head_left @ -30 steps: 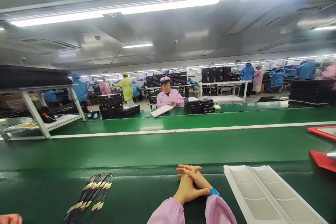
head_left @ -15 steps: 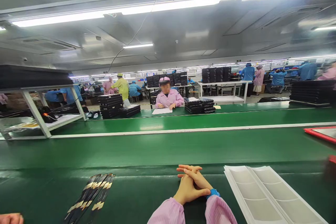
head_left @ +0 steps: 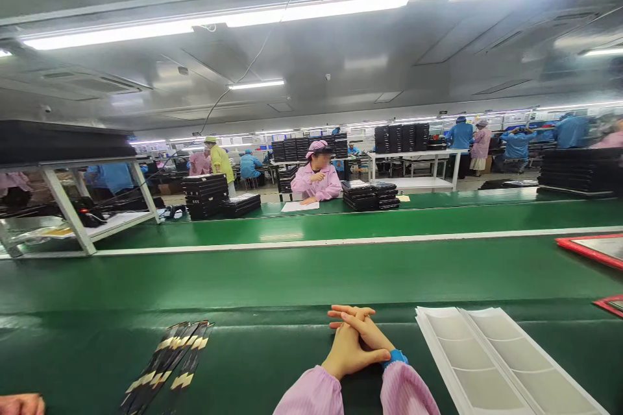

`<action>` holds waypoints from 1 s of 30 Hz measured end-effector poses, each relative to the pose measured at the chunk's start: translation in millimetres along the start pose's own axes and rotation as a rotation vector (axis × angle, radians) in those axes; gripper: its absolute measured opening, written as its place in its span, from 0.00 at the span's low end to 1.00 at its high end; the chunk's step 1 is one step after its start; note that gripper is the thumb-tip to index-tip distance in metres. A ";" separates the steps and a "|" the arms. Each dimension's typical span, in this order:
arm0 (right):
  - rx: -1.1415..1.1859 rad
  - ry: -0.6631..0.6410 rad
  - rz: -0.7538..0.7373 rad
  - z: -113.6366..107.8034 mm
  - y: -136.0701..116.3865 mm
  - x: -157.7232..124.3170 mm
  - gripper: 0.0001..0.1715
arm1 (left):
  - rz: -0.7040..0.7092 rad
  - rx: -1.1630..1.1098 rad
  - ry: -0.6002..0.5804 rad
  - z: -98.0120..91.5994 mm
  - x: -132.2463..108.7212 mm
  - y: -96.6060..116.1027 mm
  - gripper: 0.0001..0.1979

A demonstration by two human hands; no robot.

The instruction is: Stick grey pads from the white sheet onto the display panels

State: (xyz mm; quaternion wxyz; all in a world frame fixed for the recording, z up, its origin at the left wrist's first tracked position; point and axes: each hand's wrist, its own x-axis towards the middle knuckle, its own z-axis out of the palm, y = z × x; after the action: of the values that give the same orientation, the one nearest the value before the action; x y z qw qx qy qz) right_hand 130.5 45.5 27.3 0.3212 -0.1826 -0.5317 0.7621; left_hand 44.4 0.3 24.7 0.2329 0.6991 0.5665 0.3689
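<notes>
My left hand (head_left: 344, 351) and my right hand (head_left: 374, 334) rest together on the dark green work surface (head_left: 253, 369), crossed with their fingers laced. The fingers that show are straight and apart, and neither hand holds an object. A blue band (head_left: 396, 358) circles my right wrist. To the right of my hands lie white sheets with grey panels (head_left: 467, 356), side by side in two rows. On the left lies a bundle of thin black strips with tan bands (head_left: 165, 356), out of touch with my hands.
Another person's hand (head_left: 22, 404) shows at the lower left edge. Red-edged flat panels (head_left: 591, 250) lie at the right. Across the green belt (head_left: 311, 272), a co-worker in pink (head_left: 317, 181) sits by a white paper (head_left: 299, 206) and stacked black cases (head_left: 372, 196).
My hands have stayed put. The red-edged panels at the right have shifted slightly. The co-worker across has straightened, turned the head and raised one hand off the paper.
</notes>
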 end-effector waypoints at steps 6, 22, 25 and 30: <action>0.009 -0.005 -0.004 -1.0 2.4 0.9 0.27 | -0.013 -0.005 0.010 1.4 1.0 -2.0 0.39; -0.015 0.076 0.012 -1.0 12.0 10.7 0.30 | -0.008 -0.007 0.017 2.9 1.1 -4.4 0.39; -0.012 0.053 0.011 -2.0 9.8 9.0 0.29 | -0.004 -0.009 0.014 2.7 1.3 -5.1 0.39; -0.002 0.014 0.017 -2.9 4.0 4.5 0.29 | -0.010 -0.009 0.009 2.9 1.6 -5.6 0.39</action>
State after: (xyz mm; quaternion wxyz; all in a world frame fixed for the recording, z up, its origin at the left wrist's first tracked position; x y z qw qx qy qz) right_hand 127.8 49.7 22.8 0.3182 -0.1928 -0.5286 0.7630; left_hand 43.3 3.6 19.1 0.2354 0.6935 0.5692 0.3737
